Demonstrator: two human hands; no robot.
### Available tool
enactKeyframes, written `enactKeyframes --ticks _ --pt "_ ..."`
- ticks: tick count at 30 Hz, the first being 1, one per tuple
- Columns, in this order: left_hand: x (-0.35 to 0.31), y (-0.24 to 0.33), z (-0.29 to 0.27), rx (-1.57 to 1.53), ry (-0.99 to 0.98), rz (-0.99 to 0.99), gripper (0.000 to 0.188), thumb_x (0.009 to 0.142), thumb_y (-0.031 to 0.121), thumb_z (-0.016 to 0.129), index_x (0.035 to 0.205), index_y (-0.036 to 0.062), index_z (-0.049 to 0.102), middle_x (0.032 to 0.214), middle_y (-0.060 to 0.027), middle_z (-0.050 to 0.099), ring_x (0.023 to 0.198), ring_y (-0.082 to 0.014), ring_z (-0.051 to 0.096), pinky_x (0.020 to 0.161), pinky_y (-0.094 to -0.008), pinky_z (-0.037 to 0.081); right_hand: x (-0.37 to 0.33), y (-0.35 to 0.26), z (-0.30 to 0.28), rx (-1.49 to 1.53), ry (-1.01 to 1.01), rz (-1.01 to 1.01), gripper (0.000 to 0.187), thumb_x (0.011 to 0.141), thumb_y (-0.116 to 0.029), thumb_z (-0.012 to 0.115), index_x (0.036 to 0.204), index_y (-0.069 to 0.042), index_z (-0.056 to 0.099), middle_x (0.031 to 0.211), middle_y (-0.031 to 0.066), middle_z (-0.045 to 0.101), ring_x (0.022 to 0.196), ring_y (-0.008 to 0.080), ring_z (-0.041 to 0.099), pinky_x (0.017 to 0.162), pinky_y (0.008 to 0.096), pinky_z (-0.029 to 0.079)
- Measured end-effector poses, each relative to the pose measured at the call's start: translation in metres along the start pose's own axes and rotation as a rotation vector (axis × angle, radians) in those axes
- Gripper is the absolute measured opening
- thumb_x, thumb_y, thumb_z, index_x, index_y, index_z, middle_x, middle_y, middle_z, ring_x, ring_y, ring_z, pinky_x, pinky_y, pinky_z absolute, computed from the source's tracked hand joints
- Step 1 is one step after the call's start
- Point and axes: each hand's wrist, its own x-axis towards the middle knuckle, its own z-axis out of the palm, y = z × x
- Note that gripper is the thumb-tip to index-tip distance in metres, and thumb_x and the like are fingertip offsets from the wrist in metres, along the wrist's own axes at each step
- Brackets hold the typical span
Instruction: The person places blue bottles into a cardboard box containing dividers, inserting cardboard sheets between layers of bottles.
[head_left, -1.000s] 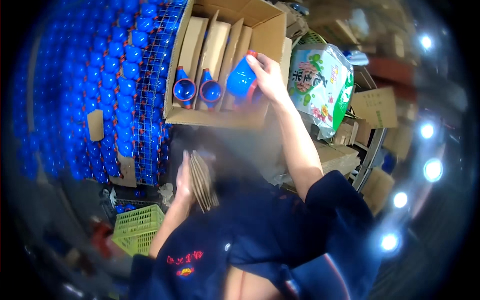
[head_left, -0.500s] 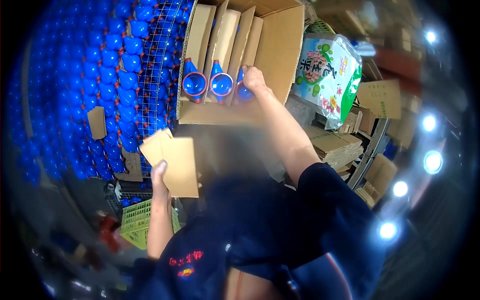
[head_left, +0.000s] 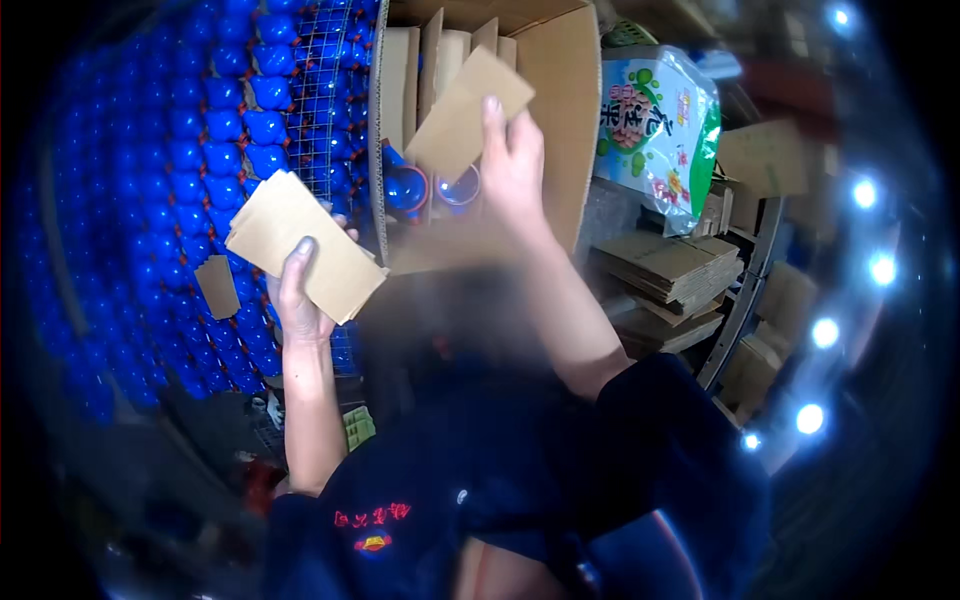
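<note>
My left hand (head_left: 302, 305) grips a stack of brown cardboard pieces (head_left: 300, 238), thumb on top, just left of the open cardboard box (head_left: 567, 140). Between the thumb and fingers of my right hand (head_left: 515, 175) is a single cardboard piece (head_left: 462, 125), held tilted over the box. Inside, upright cardboard dividers (head_left: 431, 70) split the box into narrow slots. A blue funnel-shaped piece with a red rim (head_left: 408, 190) lies at the near end of the left slot. Another blue funnel-shaped piece (head_left: 460, 188) is beside it, partly behind the held cardboard.
Rows of blue pieces with red parts (head_left: 225, 155) fill the left, beside a wire mesh rack (head_left: 318, 110). To the right of the box lie a printed plastic bag (head_left: 655, 130) and stacked flat cardboard (head_left: 675, 270). A green crate (head_left: 358, 427) stands below my left forearm.
My right hand has come off the blue piece in the right slot and now holds a cardboard piece. My left hand has risen with its stack toward the box.
</note>
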Motion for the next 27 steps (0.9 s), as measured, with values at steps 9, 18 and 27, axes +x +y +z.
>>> enactKeyframes --ticks 9,18,27 --pt "0.026 0.005 0.015 -0.368 -0.156 -0.158 0.065 0.088 0.020 0.058 0.144 -0.0001 0.032 0.134 -0.0211 0.050 0.122 -0.0331 0.055 0.100 -0.0486 0.048 0.045 0.148 0.099 -1.042 -0.307 0.299 0.019 0.089 -0.009 0.052 0.103 0.000 0.061 0.109 0.0224 0.065 0.105 0.0339 0.063 0.088 0.0438 0.053" --pt "0.052 -0.033 0.070 0.531 0.106 0.178 0.054 0.089 0.010 0.065 0.136 -0.0048 0.042 0.131 -0.0185 0.054 0.116 -0.0268 0.057 0.100 -0.0385 0.047 0.016 -0.023 -0.014 -0.149 -0.223 0.089 0.036 0.093 -0.024 0.059 0.115 0.004 0.051 0.101 0.0288 0.065 0.096 0.0409 0.064 0.085 0.0453 0.050" --pt "0.066 -0.044 0.101 -0.002 -0.181 -0.197 0.064 0.100 0.037 0.044 0.148 -0.0011 0.026 0.143 -0.0209 0.044 0.129 -0.0284 0.048 0.107 -0.0442 0.042 0.052 0.194 -0.006 -1.037 -0.188 0.262 0.037 0.082 -0.005 0.054 0.118 -0.002 0.049 0.113 0.0227 0.059 0.108 0.0367 0.058 0.083 0.0451 0.053"
